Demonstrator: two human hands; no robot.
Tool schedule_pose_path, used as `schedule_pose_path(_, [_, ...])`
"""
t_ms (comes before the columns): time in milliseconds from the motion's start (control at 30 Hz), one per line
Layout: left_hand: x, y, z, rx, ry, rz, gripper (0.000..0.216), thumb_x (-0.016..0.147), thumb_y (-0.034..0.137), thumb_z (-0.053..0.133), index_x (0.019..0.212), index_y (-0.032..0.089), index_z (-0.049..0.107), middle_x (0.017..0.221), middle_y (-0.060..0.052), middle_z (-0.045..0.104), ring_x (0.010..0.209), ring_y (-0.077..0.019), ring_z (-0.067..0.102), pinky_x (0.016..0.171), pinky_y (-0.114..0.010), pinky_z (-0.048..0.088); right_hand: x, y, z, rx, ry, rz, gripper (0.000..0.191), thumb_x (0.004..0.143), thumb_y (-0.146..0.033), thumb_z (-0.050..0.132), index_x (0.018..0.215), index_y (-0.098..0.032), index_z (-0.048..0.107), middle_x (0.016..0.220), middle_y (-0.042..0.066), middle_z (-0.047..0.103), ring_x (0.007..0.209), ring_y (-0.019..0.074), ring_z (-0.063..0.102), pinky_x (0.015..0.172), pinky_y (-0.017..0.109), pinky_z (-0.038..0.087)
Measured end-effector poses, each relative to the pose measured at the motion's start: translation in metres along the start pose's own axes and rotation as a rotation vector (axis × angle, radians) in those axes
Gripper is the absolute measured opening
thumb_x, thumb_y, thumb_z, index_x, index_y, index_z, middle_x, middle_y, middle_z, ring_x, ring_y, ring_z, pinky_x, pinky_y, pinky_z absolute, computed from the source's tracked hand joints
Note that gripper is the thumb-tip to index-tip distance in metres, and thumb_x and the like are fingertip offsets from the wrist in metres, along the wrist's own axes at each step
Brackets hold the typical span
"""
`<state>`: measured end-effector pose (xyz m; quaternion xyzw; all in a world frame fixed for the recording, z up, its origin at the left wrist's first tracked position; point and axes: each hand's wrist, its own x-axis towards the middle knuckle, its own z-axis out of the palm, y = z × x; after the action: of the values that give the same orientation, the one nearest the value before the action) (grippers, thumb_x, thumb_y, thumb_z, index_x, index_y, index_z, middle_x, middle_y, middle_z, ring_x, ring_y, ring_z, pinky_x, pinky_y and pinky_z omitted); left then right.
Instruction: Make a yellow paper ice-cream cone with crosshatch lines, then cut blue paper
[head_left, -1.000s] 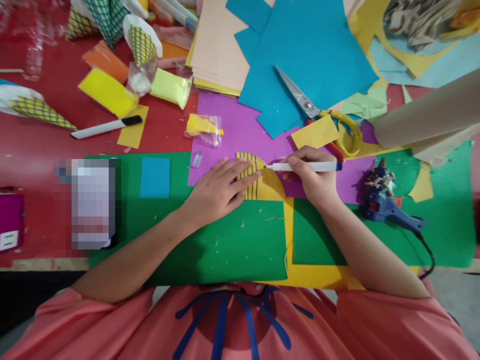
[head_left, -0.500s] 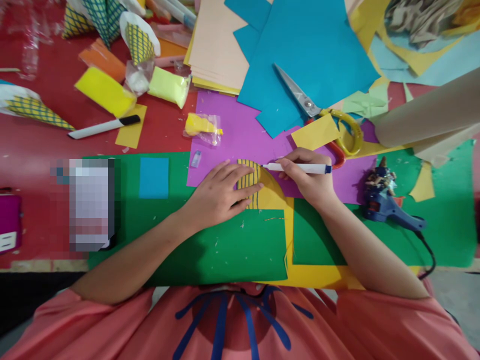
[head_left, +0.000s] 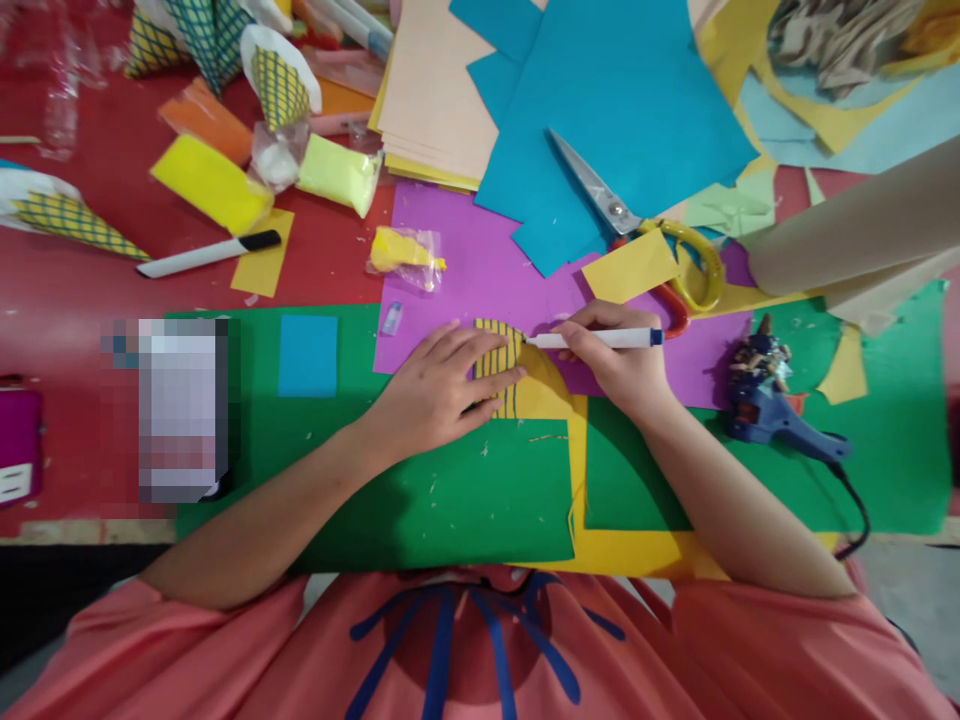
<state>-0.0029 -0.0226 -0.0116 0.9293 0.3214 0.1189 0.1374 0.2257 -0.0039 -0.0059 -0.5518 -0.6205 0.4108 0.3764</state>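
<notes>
Red table [head_left: 330, 260], right grip [head_left: 624, 368] pinching marker [head_left: 628, 338], left grip [head_left: 444, 385] (splayed) on paper [head_left: 538, 388]

At centre, matt yellow paper [head_left: 541, 388] and a smooth plastic marker [head_left: 624, 338] are seen. Above right, scissors [head_left: 616, 212] are made of shiny metal and glossy plastic. At upper left, a pale green packet [head_left: 337, 175] is wrapped in glossy plastic.
</notes>
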Motion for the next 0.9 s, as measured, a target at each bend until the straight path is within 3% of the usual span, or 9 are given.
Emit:
schedule_pose_path(367, [0.0000,-0.0002,-0.0001,0.020,-0.003,0.003,0.038,0.089,0.028,0.051,0.126,0.029,0.054,0.131,-0.008,0.048,0.126,-0.0255,0.043,0.107,-0.048,0.034,0.0005,0.0006,-0.0012,0.040,-0.020,-0.004,0.019,0.079,-0.022,0.061,0.061,-0.016,0.061,0.051,-0.002,0.059,0.044,0.0075,0.050,0.043,0.021,0.034])
schedule_pose_path(633, [0.0022,-0.0019,0.0006,0.020,-0.015,-0.072,0.048,0.091,0.034,0.046,0.135,0.015,0.043,0.131,-0.013,0.051,0.123,-0.0263,0.045,0.105,-0.045,0.036,-0.0003,0.0030,0.0000,0.085,-0.005,-0.015,0.020,0.081,-0.029,0.062,0.065,-0.017,0.063,0.056,-0.001,0.063,0.049,0.0091,0.055,0.048,0.022,0.041])
schedule_pose_path(900, [0.0026,-0.0023,0.0000,0.050,-0.013,-0.053,0.047,0.091,0.035,0.045,0.133,0.012,0.044,0.131,-0.013,0.052,0.122,-0.0266,0.046,0.104,-0.044,0.036,-0.0006,0.0019,0.0009,-0.002,-0.035,-0.024,0.019,0.081,-0.029,0.061,0.069,-0.015,0.064,0.057,-0.001,0.062,0.050,0.0084,0.054,0.047,0.022,0.037])
